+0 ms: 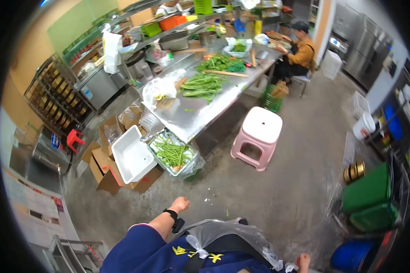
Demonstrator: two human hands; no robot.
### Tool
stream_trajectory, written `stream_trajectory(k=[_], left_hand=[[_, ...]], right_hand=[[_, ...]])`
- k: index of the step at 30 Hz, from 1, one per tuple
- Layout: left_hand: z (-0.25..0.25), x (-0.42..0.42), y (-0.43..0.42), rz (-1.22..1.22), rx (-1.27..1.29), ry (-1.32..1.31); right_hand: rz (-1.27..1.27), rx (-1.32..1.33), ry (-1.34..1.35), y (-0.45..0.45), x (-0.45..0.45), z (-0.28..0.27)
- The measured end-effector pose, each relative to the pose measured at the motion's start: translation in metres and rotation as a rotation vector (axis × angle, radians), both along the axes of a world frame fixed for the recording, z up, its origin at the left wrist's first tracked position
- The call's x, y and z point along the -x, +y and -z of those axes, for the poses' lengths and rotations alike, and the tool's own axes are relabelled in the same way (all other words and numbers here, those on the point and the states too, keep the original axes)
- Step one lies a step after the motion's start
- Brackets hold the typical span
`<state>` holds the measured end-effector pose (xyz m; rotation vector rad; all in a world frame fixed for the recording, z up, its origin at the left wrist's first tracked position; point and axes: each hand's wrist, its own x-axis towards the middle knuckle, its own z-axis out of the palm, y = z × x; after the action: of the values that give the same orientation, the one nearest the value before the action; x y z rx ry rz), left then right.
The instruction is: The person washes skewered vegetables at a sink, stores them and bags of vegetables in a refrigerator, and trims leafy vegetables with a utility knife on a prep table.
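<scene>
My left hand (181, 204), with a black watch (172, 220) on the wrist, hangs over the floor in a loose fist. Nothing shows in it. At the lower right edge is my right hand (303, 262), small and partly cut off, its fingers curled and nothing visible in them. Nearest ahead of my left hand, a tray of green beans (173, 154) lined with clear plastic stands beside a white plastic tub (133, 154). A clear plastic apron (232, 230) covers my front.
A metal table (196, 120) bears leafy greens (205, 84) and white plastic bags (159, 89). A pink and white stool (259, 132) stands right of it. Cardboard boxes (106, 168) lie left. A seated person (300, 52) works at the far end; green bins (369, 195) stand right.
</scene>
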<state>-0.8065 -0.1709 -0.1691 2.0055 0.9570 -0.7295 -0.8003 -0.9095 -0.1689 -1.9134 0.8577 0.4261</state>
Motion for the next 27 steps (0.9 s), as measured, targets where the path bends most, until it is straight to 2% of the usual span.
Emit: stream_trajectory(k=[2,4,6,8,10,12,14,16,18,19,21,23,27], left_hand=[[-0.043,-0.028,0.011,-0.098,-0.098,-0.176],[-0.040,-0.044,0.019,-0.249,-0.065,-0.247],[-0.038,-0.055,0.024,-0.426,0.034,-0.356],[-0.032,-0.066,0.033,-0.471,0.090,-0.280],[-0.023,-0.085,0.046,-0.580,0.228,-0.207],[-0.008,-0.117,0.074,-0.553,0.226,-0.224],[-0.003,-0.153,0.099,-0.529,0.192,-0.317],[0.002,-0.192,0.117,-0.591,0.247,-0.380],[-0.007,-0.239,0.155,-0.643,0.265,-0.457],[-0.018,-0.258,0.169,-0.583,0.175,-0.446],[-0.025,-0.287,0.186,-0.528,0.098,-0.422],[-0.030,-0.314,0.202,-0.726,-0.394,-0.589],[-0.028,-0.351,0.235,-0.928,-0.347,-0.514]], right_hand=[[-0.202,0.037,-0.173,0.057,-0.123,-0.031],[-0.540,0.184,-0.294,0.125,-0.227,-0.077],[-0.779,0.388,-0.396,0.166,-0.316,-0.066],[-0.941,0.481,-0.640,0.249,-0.373,-0.099],[-0.937,0.324,-0.441,0.328,-0.412,-0.121],[-1.035,0.242,-0.464,0.404,-0.430,-0.141],[-1.162,0.272,-0.399,0.457,-0.446,-0.128],[-1.400,0.331,-0.344,0.499,-0.463,-0.110],[-1.574,0.224,-0.325,0.550,-0.481,-0.122],[-1.650,0.171,-0.362,0.568,-0.494,-0.120],[-1.654,0.203,-0.342,0.607,-0.524,-0.125],[-1.644,0.236,-0.321,0.640,-0.556,-0.126],[-1.541,0.296,-0.445,0.688,-0.631,-0.109]])
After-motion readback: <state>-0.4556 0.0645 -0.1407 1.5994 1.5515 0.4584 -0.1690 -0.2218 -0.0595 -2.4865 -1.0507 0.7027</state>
